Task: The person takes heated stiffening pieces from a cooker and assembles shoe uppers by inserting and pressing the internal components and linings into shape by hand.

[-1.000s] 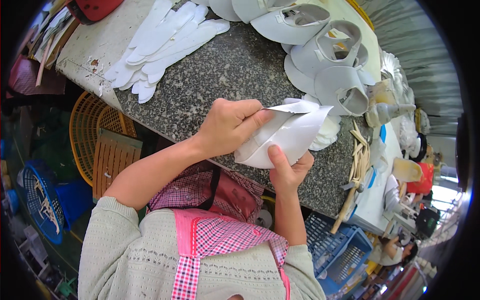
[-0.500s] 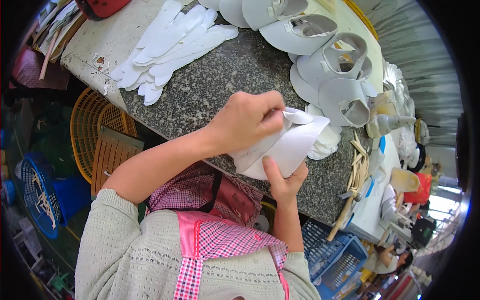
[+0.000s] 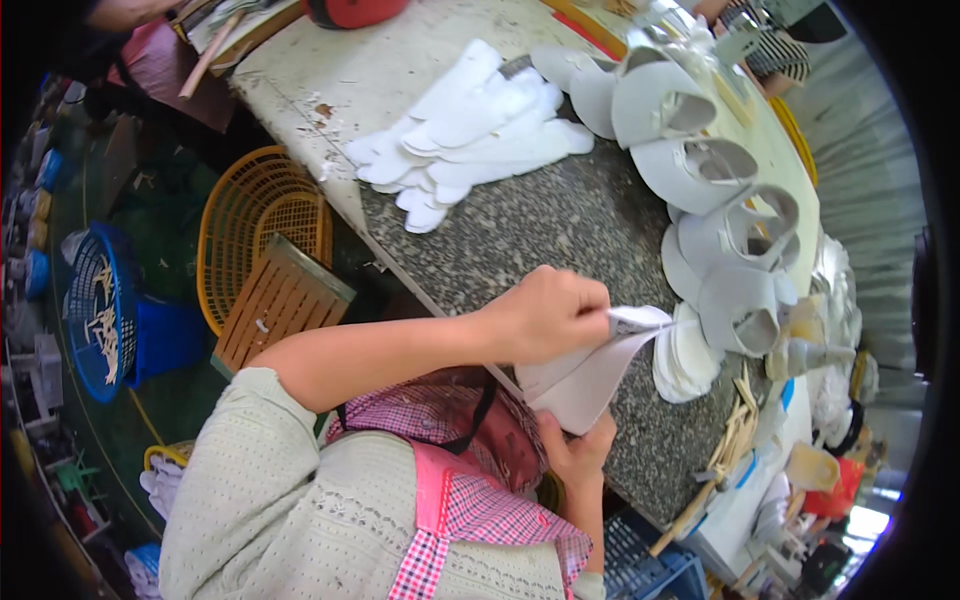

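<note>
Over the front edge of the speckled stone slab (image 3: 500, 240) I hold a white shoe upper (image 3: 575, 388), folded, with its pale edge turned up. My left hand (image 3: 548, 315) is closed at its top edge, fingertips pinched on the raised rim and slightly blurred. From below, my right hand (image 3: 578, 455) grips the lower part, thumb on the near face; its other fingers are partly hidden. Just right of it lies a stack of small white rounded pieces (image 3: 688, 360). Several more white shoe uppers (image 3: 690, 170) stand in a curved row behind it.
White insole-shaped pieces (image 3: 480, 125) are heaped at the far left of the slab. Wooden sticks (image 3: 735, 430) lie near its right edge. An orange basket (image 3: 208, 250), a slatted wooden stool (image 3: 280, 300) and a blue basket (image 3: 75, 320) stand left. Other people show at the top corners.
The view has swung left, so the table appears farther right and lower. Both hands keep hold of the shoe upper, which now looks more sharply folded. People have come into view at the top.
</note>
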Demonstrator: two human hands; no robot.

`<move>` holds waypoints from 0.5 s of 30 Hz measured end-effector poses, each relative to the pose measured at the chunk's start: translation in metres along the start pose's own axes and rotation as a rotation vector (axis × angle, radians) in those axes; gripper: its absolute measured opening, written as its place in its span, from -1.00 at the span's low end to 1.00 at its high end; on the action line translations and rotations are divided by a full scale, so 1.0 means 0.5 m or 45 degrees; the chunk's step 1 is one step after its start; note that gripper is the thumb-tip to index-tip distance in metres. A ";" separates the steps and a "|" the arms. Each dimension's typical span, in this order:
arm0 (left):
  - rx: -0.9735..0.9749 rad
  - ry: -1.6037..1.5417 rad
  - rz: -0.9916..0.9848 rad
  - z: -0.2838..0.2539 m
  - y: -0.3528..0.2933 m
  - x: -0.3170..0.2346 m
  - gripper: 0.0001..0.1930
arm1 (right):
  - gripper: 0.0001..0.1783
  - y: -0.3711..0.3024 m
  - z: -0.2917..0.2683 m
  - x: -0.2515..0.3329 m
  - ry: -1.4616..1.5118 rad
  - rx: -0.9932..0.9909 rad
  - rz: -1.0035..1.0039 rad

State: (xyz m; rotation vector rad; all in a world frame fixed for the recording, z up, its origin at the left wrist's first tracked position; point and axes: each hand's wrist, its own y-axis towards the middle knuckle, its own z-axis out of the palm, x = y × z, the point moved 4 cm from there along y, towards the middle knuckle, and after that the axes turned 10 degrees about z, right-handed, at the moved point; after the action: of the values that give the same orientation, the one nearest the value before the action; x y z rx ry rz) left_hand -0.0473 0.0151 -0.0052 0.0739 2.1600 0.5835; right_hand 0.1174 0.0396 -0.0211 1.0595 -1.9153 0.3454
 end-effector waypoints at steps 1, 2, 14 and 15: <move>-0.060 -0.581 -0.401 0.011 -0.005 0.038 -0.85 | -0.85 -0.005 0.007 -0.006 -0.026 0.000 0.011; -0.118 -1.175 -0.793 0.032 -0.013 0.063 -0.81 | -0.85 0.000 0.005 -0.004 -0.021 0.001 0.002; 0.162 0.809 0.103 -0.347 -0.038 0.224 -0.79 | -0.47 0.135 -0.024 -0.005 -0.057 -0.232 0.318; 0.161 0.813 0.106 -0.355 -0.040 0.237 -0.79 | -0.40 0.138 -0.026 -0.005 -0.064 -0.191 0.390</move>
State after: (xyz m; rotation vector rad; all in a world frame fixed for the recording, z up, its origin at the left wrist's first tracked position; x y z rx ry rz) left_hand -0.2543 -0.0400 -0.0118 0.0504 2.8251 0.5678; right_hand 0.0711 0.0897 -0.0043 0.6828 -2.1161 0.3413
